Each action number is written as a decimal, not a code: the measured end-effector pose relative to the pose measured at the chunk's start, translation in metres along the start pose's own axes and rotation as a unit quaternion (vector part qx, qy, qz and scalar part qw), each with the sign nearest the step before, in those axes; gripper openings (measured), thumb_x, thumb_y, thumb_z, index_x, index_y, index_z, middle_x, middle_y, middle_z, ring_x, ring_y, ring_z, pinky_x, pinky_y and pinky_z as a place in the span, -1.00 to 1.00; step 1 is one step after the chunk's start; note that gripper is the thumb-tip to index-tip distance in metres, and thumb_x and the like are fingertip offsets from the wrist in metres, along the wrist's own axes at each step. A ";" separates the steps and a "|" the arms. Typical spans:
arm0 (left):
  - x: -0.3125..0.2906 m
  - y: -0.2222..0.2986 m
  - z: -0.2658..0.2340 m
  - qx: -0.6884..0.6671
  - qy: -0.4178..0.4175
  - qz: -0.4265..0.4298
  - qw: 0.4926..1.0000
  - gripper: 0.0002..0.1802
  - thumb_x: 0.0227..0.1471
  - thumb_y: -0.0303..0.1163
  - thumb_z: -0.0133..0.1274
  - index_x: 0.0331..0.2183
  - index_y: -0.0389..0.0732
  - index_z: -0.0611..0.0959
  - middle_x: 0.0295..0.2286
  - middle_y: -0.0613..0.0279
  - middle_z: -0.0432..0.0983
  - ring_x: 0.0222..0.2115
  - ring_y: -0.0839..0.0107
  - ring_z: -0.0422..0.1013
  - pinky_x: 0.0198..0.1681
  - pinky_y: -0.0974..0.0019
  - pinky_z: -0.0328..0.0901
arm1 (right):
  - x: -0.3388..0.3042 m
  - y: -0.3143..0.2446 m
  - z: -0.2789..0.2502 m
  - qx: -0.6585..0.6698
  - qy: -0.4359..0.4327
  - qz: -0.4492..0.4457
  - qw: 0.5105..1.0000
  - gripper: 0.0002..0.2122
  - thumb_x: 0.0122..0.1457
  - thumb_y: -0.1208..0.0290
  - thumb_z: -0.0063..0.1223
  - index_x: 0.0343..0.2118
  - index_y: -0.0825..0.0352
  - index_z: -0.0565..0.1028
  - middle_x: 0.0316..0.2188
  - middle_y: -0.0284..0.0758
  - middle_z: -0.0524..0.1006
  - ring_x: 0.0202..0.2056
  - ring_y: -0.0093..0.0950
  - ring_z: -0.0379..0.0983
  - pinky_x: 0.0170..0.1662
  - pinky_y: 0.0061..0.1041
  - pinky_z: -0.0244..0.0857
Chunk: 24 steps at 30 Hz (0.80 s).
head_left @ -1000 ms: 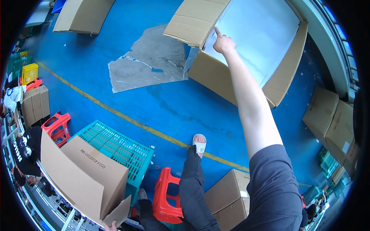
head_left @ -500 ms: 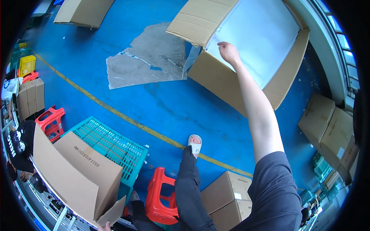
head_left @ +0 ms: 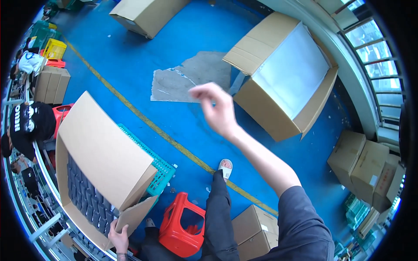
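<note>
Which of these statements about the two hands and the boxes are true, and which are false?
1. The left hand grips a flap of the open box of dark parts. True.
2. The right hand holds a white sheet. False: it is raised in the air and holds nothing.
3. The large carton by the wall is closed. False: it stands open, with a white lining.
4. A red stool stands near the person's legs. True.

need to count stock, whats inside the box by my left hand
Rows of dark flat items stand packed inside the box, which the left hand holds by a lower flap. A raised flap covers most of the inside, so how far they go cannot be seen.
</note>
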State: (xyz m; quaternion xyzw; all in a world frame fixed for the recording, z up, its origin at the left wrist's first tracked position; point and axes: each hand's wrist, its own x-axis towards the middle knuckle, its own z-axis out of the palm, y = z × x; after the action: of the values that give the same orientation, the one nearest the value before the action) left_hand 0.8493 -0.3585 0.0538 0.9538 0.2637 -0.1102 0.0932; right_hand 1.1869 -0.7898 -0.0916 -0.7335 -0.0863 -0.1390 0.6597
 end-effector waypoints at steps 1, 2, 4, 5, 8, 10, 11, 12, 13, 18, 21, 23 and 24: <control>0.000 -0.004 -0.002 0.002 0.005 0.027 1.000 -0.55 -0.15 -0.40 0.30 -0.13 -0.25 0.63 -0.28 0.11 0.64 -0.32 0.06 0.54 -0.15 0.17 0.40 | -0.010 -0.031 0.034 0.027 -0.050 -0.051 0.997 -0.71 0.11 0.78 -0.08 -0.20 0.30 0.58 -0.30 -0.33 0.58 -0.30 -0.48 0.50 -0.22 -0.56 0.40; -0.001 -0.009 -0.004 0.002 0.010 0.053 0.999 -0.55 -0.17 -0.40 0.31 -0.14 -0.24 0.64 -0.29 0.13 0.65 -0.34 0.07 0.55 -0.16 0.18 0.40 | -0.025 -0.066 0.065 0.036 -0.105 -0.075 0.991 -0.65 0.04 0.82 -0.07 -0.19 0.26 0.58 -0.29 -0.32 0.58 -0.32 -0.41 0.50 -0.23 -0.52 0.42; 0.002 -0.020 0.001 -0.005 0.035 0.076 0.996 -0.58 -0.21 -0.35 0.36 -0.21 -0.19 0.67 -0.36 0.16 0.66 -0.40 0.13 0.56 -0.23 0.23 0.41 | -0.059 -0.123 0.111 0.025 -0.265 -0.123 0.956 -0.65 0.05 0.72 0.02 -0.09 0.24 0.55 -0.17 -0.28 0.55 -0.17 -0.31 0.49 -0.07 -0.41 0.41; 0.002 -0.024 0.003 -0.007 0.047 0.093 0.995 -0.60 -0.20 -0.32 0.37 -0.24 -0.18 0.67 -0.40 0.17 0.66 -0.43 0.15 0.56 -0.27 0.23 0.41 | -0.077 -0.148 0.137 0.041 -0.283 -0.142 0.948 -0.65 0.05 0.72 0.02 -0.09 0.24 0.55 -0.17 -0.28 0.55 -0.17 -0.31 0.49 -0.07 -0.41 0.41; 0.007 -0.029 0.011 0.008 0.092 0.171 0.981 -0.62 -0.20 -0.18 0.41 -0.33 -0.12 0.66 -0.51 0.23 0.64 -0.56 0.15 0.53 -0.45 0.22 0.39 | -0.136 -0.198 0.197 -0.084 -0.412 -0.282 0.862 -0.54 0.06 0.48 0.17 0.09 0.24 0.46 0.00 -0.23 0.46 0.09 -0.25 0.35 0.19 -0.21 0.21; 0.007 -0.033 0.010 -0.023 0.100 0.181 0.978 -0.62 -0.15 -0.11 0.37 -0.35 -0.11 0.63 -0.55 0.26 0.61 -0.59 0.17 0.53 -0.48 0.23 0.39 | -0.163 -0.212 0.218 -0.212 -0.466 -0.329 0.793 -0.42 0.03 0.37 0.26 0.18 0.22 0.40 0.01 -0.23 0.46 0.12 -0.27 0.35 0.23 -0.16 0.15; 0.006 -0.036 0.014 -0.042 0.102 0.201 0.973 -0.63 -0.13 -0.09 0.35 -0.36 -0.11 0.62 -0.57 0.26 0.60 -0.59 0.18 0.53 -0.48 0.23 0.39 | -0.175 -0.223 0.225 -0.274 -0.504 -0.291 0.765 -0.43 0.02 0.36 0.28 0.16 0.21 0.42 0.00 -0.26 0.49 0.09 -0.29 0.39 0.23 -0.17 0.15; 0.004 -0.048 0.023 -0.068 0.101 0.191 0.974 -0.64 -0.13 -0.11 0.36 -0.33 -0.08 0.65 -0.53 0.27 0.62 -0.55 0.18 0.55 -0.46 0.19 0.40 | -0.183 -0.230 0.238 -0.334 -0.533 -0.262 0.732 -0.44 0.01 0.34 0.31 0.13 0.20 0.44 -0.01 -0.29 0.51 0.07 -0.30 0.43 0.23 -0.19 0.15; 0.003 -0.053 0.021 -0.074 0.134 0.223 0.963 -0.59 -0.12 -0.14 0.35 -0.25 -0.11 0.62 -0.46 0.27 0.63 -0.51 0.23 0.57 -0.43 0.22 0.43 | -0.195 -0.228 0.249 -0.368 -0.505 -0.243 0.742 -0.53 0.02 0.33 0.34 0.04 0.20 0.51 -0.10 -0.35 0.57 -0.03 -0.34 0.51 0.23 -0.22 0.15; -0.022 -0.102 0.010 -0.207 0.276 0.303 0.888 -0.60 0.03 -0.39 0.21 -0.06 -0.20 0.57 -0.19 0.21 0.57 -0.17 0.31 0.53 -0.10 0.33 0.39 | -0.232 -0.277 0.303 -0.457 -0.491 -0.284 0.685 -0.64 -0.03 0.30 0.37 -0.14 0.23 0.58 -0.23 -0.38 0.65 -0.17 -0.39 0.58 0.12 -0.34 0.28; -0.067 -0.155 0.016 -0.384 0.330 0.319 0.801 -0.66 0.03 -0.46 0.19 -0.10 -0.21 0.58 -0.25 0.24 0.59 -0.24 0.29 0.54 -0.16 0.32 0.40 | -0.263 -0.291 0.353 -0.472 -0.554 -0.241 0.642 -0.61 -0.05 0.34 0.37 -0.10 0.22 0.58 -0.29 -0.34 0.65 -0.26 -0.34 0.59 -0.03 -0.37 0.37; -0.098 -0.189 0.035 -0.448 0.352 0.303 0.764 -0.67 0.03 -0.48 0.19 -0.11 -0.21 0.59 -0.27 0.24 0.59 -0.27 0.29 0.54 -0.19 0.31 0.40 | -0.283 -0.302 0.387 -0.468 -0.596 -0.199 0.622 -0.60 -0.07 0.37 0.37 -0.09 0.22 0.59 -0.34 -0.30 0.66 -0.35 -0.29 0.58 -0.15 -0.37 0.42; -0.113 -0.206 0.052 -0.469 0.334 0.271 0.772 -0.70 0.02 -0.49 0.18 -0.14 -0.21 0.60 -0.29 0.24 0.59 -0.29 0.28 0.54 -0.21 0.30 0.40 | -0.290 -0.307 0.404 -0.457 -0.616 -0.173 0.617 -0.59 -0.08 0.40 0.37 -0.09 0.22 0.60 -0.38 -0.27 0.66 -0.41 -0.25 0.57 -0.24 -0.36 0.43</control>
State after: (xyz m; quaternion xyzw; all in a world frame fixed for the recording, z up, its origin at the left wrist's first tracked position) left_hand 0.6391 -0.2515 0.0089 0.8004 0.0280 0.3820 0.4612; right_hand 0.8531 -0.3373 0.0694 -0.8253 -0.5230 0.2130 -0.0056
